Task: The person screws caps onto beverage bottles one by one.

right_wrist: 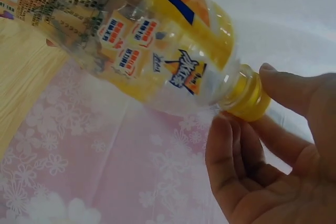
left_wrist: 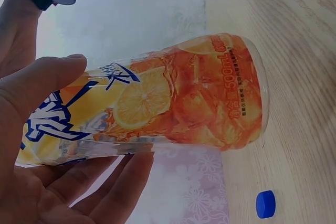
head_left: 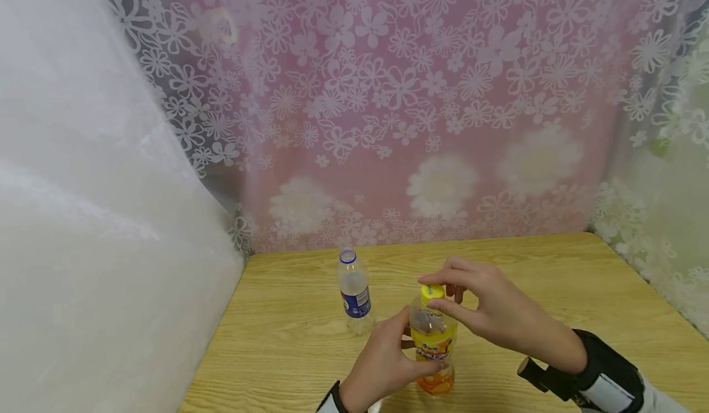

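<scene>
An orange-and-yellow drink bottle (head_left: 434, 344) with a printed label stands upright at the front of the table. My left hand (head_left: 382, 357) grips its body, thumb on the near side and fingers around the other. In the left wrist view the label on the lower bottle (left_wrist: 210, 93) shows orange slices and ice. Above, my right hand (head_left: 493, 305) pinches the yellow cap (head_left: 432, 292) between thumb and fingers. Seen from the right wrist, the cap (right_wrist: 251, 98) sits on the bottle's neck, with fingertips at its edge. The bottle looks mostly see-through near the neck.
Left of the hands stands a clear bottle (head_left: 354, 290) with a blue label and an uncapped mouth. A blue cap (left_wrist: 265, 204) lies on the wooden table (head_left: 277, 339). Behind hangs a pink flowered curtain (head_left: 376, 124); a white sheet (head_left: 100, 216) borders the left side.
</scene>
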`<state>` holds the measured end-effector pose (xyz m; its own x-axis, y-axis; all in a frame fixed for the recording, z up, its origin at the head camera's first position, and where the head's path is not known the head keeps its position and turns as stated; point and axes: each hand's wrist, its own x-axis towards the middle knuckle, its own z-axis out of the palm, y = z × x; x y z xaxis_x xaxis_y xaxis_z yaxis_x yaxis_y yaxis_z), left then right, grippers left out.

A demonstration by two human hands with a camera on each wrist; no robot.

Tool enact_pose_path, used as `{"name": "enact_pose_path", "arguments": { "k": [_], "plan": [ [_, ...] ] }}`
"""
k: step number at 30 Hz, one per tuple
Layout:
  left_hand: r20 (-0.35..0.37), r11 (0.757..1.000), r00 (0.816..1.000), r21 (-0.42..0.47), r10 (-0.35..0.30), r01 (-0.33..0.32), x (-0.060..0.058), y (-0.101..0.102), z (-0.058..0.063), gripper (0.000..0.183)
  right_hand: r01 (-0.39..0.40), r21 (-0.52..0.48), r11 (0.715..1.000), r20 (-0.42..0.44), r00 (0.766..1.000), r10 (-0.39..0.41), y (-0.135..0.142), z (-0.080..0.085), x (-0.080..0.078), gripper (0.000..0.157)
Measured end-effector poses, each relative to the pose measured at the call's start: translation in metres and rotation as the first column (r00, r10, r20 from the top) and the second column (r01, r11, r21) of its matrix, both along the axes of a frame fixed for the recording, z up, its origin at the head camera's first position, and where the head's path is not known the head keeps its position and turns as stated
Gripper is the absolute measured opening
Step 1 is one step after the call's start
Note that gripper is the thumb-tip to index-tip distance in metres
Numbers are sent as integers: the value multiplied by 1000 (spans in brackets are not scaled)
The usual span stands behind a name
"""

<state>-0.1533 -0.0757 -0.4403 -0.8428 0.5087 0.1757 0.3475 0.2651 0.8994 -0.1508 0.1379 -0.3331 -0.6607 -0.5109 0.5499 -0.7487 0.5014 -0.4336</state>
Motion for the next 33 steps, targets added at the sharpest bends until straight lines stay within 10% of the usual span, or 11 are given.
{"name": "enact_pose_path", "arguments": {
  "k": [7,15,21,28,33],
  "plan": [
    [-16,1000,1000,-10,-2,2,0,3,1,55,128,66,990,53,990,-132,-1,-1,2,52],
    [-26,1000,1000,-19,3,-3,0,2,5,60,-129,124,984,4,992,130,19,13,-1,57],
    [-20,1000,1000,-29,1,-2,1,3,5,59,-180,136,974,-79,978,191,19,13,-4,58],
    [-17,999,1000,-49,17,-18,3,6,3,59,36,132,991,-117,993,-20,8,5,-2,25],
    [-31,998,999,-56,14,-16,2,7,4,59,122,188,975,-69,991,-110,8,5,0,35]
  ]
}}
